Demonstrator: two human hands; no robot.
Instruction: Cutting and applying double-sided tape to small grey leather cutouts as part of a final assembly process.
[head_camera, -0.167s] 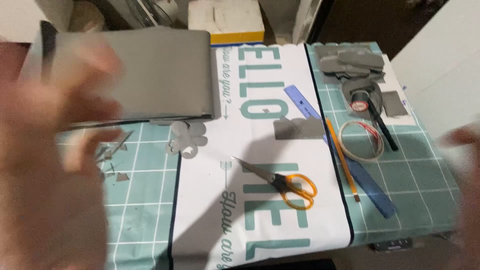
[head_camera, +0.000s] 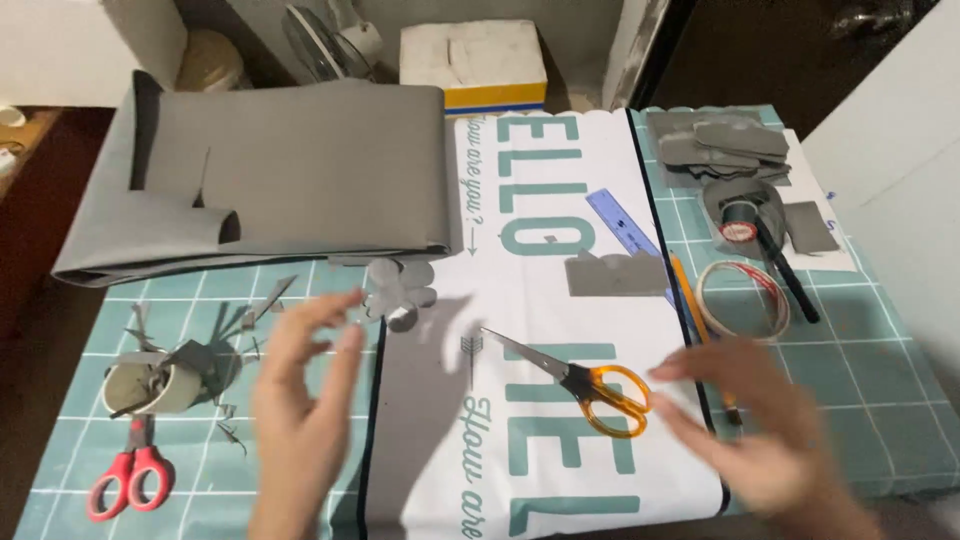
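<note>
A person's two bare hands hovered over a craft table; the left hand was spread wide with fingers apart and held nothing, poised above the green cutting mat just below a small grey flower cut-out; the right hand was likewise open and empty, its fingertips just beside the orange-handled scissors, though blur made it impossible to tell whether they touched; the scissors lay closed on a white banner with teal lettering, blades pointing up and left; a large folded grey sheet lay across the far left of the table; near the left edge stood a small cup ringed with grey scraps, and red-handled scissors lay just below it; on the banner sat a grey strip with a notched edge, with a blue ruler beside it; to the right lay a roll of clear tape, a black pen and a pile of grey cut pieces; a white box stood beyond the table's far edge
</note>
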